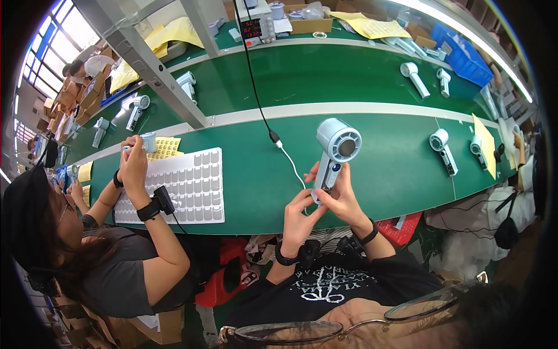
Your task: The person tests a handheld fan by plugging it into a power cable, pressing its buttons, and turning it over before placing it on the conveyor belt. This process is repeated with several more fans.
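Observation:
A light blue handheld fan stands upright in front of me, its round head up and a dark disc at the head's centre. My right hand is closed around its handle, thumb across the lower front where dark inner parts show. At the handle's bottom end, my left hand pinches the end of a white cable. The fingers hide the plug, so whether it sits in the fan cannot be seen. From a black connector on a hanging black cord, the cable runs down to my left hand.
A white sheet of stickers lies on the green bench to the left, where a co-worker's hands hold another fan. More fans lie at right and on the green belt beyond the metal rail. A blue crate stands far right.

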{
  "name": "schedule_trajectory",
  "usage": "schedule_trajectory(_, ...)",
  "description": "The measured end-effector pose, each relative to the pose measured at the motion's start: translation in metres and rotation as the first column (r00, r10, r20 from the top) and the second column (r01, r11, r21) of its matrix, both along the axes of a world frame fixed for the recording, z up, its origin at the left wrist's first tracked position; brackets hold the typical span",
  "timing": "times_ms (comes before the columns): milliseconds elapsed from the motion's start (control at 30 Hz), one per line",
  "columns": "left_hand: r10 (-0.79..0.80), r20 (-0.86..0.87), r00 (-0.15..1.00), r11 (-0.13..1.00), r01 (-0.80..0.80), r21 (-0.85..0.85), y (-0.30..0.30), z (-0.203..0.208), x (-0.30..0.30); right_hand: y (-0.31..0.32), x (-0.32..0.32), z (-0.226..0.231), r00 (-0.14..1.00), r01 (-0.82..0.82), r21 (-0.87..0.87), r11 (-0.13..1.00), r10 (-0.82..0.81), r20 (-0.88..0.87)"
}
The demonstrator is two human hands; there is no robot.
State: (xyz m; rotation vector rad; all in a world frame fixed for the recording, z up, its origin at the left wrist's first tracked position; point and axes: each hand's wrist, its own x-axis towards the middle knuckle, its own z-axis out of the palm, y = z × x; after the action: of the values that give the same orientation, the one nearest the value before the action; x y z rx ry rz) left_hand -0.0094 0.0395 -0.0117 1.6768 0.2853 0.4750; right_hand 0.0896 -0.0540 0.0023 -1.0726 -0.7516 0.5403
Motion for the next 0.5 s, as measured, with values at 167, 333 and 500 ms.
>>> schedule_trajectory(167,0.052,-0.018,0.999,0.998,-0.051,0.046,-0.002,0.002,-0.002,0.001,0.000,0.007,0.997,0.021,-0.025,0.999,-0.019,0.071)
schedule_trajectory(333,0.100,0.129,0.987,0.990,-0.111,0.083,-0.002,-0.005,-0.002,-0.002,0.000,0.035,0.978,0.206,-0.018,0.978,-0.206,0.016)
schedule_trajectory(500,0.182,0.139,0.973,0.934,-0.215,0.283,-0.013,-0.007,0.003,0.000,0.008,0.049,0.922,0.382,-0.005,0.924,-0.382,-0.058)
